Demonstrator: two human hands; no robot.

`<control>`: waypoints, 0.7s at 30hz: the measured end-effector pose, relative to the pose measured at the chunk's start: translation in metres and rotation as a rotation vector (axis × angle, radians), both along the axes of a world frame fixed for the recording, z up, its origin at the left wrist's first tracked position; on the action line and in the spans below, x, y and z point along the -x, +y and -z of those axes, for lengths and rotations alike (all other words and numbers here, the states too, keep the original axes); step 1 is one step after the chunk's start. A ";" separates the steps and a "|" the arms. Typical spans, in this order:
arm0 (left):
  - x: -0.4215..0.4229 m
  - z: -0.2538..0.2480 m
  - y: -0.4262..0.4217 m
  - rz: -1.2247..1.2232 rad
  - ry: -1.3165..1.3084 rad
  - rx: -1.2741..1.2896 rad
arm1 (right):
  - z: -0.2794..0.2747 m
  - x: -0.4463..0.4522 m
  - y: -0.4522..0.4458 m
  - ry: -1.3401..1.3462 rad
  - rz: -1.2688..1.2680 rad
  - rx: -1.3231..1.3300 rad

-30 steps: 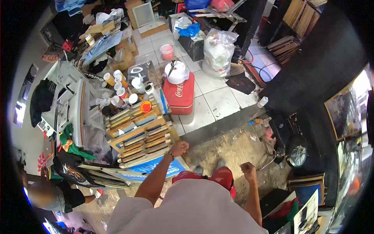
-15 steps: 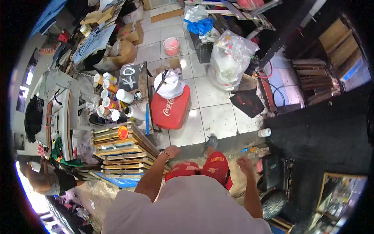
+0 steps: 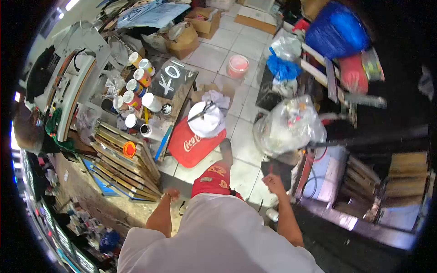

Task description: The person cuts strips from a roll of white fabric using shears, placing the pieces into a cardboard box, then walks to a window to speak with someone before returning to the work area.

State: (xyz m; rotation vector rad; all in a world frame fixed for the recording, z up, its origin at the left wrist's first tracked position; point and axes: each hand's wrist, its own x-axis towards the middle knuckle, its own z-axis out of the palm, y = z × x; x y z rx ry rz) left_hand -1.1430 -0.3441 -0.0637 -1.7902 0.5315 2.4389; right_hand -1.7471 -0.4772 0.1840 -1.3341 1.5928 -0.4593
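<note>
My left hand hangs low beside my body, near the wooden frames; it is small and blurred, and its fingers cannot be made out clearly. On the other side, my right hand is raised in front of a dark mat, with its fingers curled; nothing can be made out in it. Ahead of me is the red cooler, with a white bundle and a black strap on top. An orange lid rests on the wooden frames.
Bottles and jars crowd a low table at left. A clear plastic bag stands on the tiles, right of the cooler. Farther off are a pink bucket and a cardboard box. A person stands at far left.
My body has moved forward onto the tiles, closer to the cooler, and the view has turned. The wooden frames now lie left of me, and the plastic bag is nearer.
</note>
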 end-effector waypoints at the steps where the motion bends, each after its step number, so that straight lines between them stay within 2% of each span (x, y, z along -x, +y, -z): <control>1: 0.009 0.015 -0.001 -0.030 0.043 -0.036 | -0.009 0.000 -0.024 0.030 -0.064 -0.027; 3: 0.061 0.030 -0.050 -0.027 0.031 0.018 | 0.019 0.018 -0.062 -0.028 -0.101 -0.006; 5: 0.105 0.021 -0.044 0.063 -0.061 0.038 | 0.009 0.023 -0.106 -0.149 -0.112 -0.135; 6: 0.121 0.022 -0.076 0.103 -0.123 0.084 | 0.002 0.023 -0.133 -0.061 -0.111 -0.176; 7: 0.132 0.019 -0.112 0.148 -0.192 0.129 | -0.005 0.018 -0.165 -0.059 -0.181 -0.013; 8: 0.145 -0.033 -0.152 0.030 -0.279 0.228 | -0.003 0.019 -0.190 -0.075 -0.161 -0.030; 9: 0.164 -0.134 -0.212 -0.078 -0.360 0.337 | 0.001 0.017 -0.222 -0.092 -0.137 -0.043; 10: 0.157 -0.120 -0.229 -0.082 -0.366 0.341 | -0.021 0.001 -0.254 -0.051 -0.153 0.062; 12: 0.147 -0.074 -0.278 0.232 -0.556 2.025 | -0.055 -0.029 -0.322 0.022 -0.218 0.310; 13: 0.153 -0.098 -0.299 0.224 -0.555 2.047 | -0.045 -0.037 -0.357 -0.010 -0.255 0.325; 14: 0.163 -0.143 -0.310 -0.413 -0.448 1.446 | -0.034 -0.043 -0.391 -0.038 -0.293 0.337; 15: 0.171 -0.179 -0.318 -0.916 -0.291 0.746 | -0.043 -0.058 -0.421 0.013 -0.359 0.377; 17: 0.171 -0.188 -0.328 -0.963 -0.366 0.704 | -0.066 -0.096 -0.478 0.054 -0.498 0.366; 19: 0.171 -0.143 -0.324 -0.810 -0.556 0.776 | -0.073 -0.120 -0.524 0.059 -0.611 0.321; 21: 0.175 -0.076 -0.320 -0.614 -0.692 0.784 | -0.075 -0.147 -0.574 -0.057 -0.750 0.280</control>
